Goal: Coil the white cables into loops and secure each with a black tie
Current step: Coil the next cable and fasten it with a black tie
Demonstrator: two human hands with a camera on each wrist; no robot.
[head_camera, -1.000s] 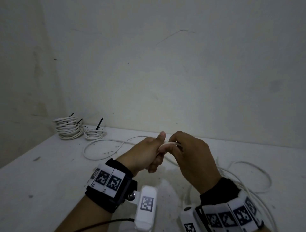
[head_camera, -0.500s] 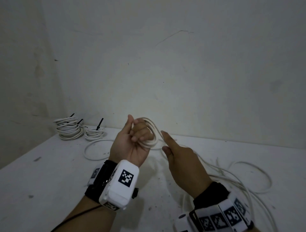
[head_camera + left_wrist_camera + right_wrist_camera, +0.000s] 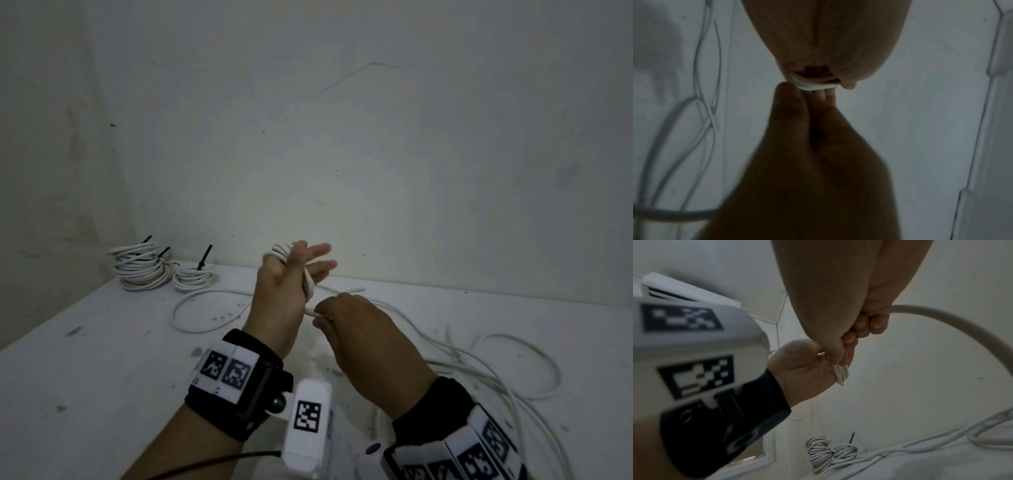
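Observation:
A white cable (image 3: 309, 286) is wound in a few turns round my raised left hand (image 3: 291, 274), whose fingers (image 3: 320, 250) stick out straight. Just below it my right hand (image 3: 349, 318) pinches the same cable where it leaves the turns. The right wrist view shows my right hand (image 3: 838, 288) with curled fingers (image 3: 861, 326) round the cable (image 3: 941, 314), and the turns (image 3: 841, 374) lying against my left hand (image 3: 803, 369). In the left wrist view the turns (image 3: 813, 85) sit at the end of my left hand (image 3: 828, 40), with my right hand (image 3: 807, 146) reaching them from below.
Two coils (image 3: 140, 267) (image 3: 193, 277) bound with black ties (image 3: 205, 255) stand at the back left of the white table (image 3: 85, 342), by the wall. Loose white cable (image 3: 513, 370) sprawls over the right side. A slack loop (image 3: 191, 308) lies left of my hands.
My left hand has turned and its fingers, curled round the loop half a second ago, now stick out straight. My right hand, open then, has closed on the cable below the left hand.

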